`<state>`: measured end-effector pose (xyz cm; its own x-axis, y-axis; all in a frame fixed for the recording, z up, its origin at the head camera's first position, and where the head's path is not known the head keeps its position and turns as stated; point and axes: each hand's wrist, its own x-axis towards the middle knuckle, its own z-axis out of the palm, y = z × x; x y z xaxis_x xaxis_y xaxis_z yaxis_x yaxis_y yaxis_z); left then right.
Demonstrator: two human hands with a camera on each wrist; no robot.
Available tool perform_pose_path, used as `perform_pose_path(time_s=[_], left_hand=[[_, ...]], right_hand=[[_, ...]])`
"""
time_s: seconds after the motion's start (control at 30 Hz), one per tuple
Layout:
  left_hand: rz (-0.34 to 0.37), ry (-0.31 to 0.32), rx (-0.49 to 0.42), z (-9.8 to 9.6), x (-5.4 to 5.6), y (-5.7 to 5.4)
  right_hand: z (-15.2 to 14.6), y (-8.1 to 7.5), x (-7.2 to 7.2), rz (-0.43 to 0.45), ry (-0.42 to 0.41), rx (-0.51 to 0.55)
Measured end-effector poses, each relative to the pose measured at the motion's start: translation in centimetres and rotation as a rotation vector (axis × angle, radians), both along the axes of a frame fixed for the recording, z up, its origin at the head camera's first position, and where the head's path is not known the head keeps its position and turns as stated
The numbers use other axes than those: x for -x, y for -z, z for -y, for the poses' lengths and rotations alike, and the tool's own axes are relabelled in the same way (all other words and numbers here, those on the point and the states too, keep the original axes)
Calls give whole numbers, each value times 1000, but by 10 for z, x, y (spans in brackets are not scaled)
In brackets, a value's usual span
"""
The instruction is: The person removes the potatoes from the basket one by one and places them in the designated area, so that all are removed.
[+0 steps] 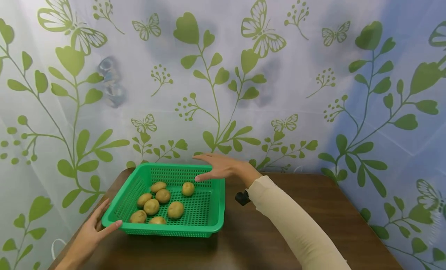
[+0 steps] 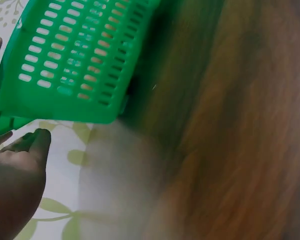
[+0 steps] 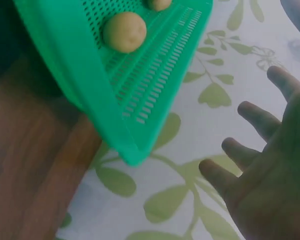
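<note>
A green plastic basket (image 1: pixel 217 208) with slotted walls holds several potatoes (image 1: pixel 175 210), most of them toward its left side. My left hand (image 1: pixel 87 233) is at the basket's near left corner, thumb and fingers spread, with the thumb tip right at the rim. In the left wrist view, the left fingertips (image 2: pixel 40 142) show close to the rim's corner. Over the far right part of the basket is my right hand (image 1: pixel 221 167), its fingers extended and holding nothing. The right wrist view shows those fingers (image 3: pixel 242 152) spread apart, away from the rim.
The basket stands on a dark brown wooden table (image 1: pixel 296 200), toward its left side. Behind the table hangs a pale curtain (image 1: pixel 223 88) printed with green leaves and butterflies. A small black object (image 1: pixel 242 198) shows at the right wrist, by the sleeve (image 1: pixel 289 215).
</note>
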<state>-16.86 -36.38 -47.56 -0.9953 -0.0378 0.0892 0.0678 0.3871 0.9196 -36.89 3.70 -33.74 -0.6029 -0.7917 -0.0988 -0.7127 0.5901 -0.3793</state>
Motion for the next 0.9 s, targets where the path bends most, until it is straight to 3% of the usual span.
perform_pose_path(time_s=[0.17, 0.3, 0.5, 0.63, 0.9], left_hand=[[-11, -39, -153, -6, -1, 10], [-30, -42, -244, -10, -1, 13], [35, -32, -278, -11, -2, 9], [64, -12, -354, -13, -2, 7], [74, 29, -481, -17, 0, 5]], right_hand=[[23, 11, 3, 28, -49, 56], [35, 20, 4, 72, -35, 90], [48, 29, 8, 102, -14, 114], [58, 37, 10, 142, -4, 124], [75, 62, 16, 267, 87, 155]])
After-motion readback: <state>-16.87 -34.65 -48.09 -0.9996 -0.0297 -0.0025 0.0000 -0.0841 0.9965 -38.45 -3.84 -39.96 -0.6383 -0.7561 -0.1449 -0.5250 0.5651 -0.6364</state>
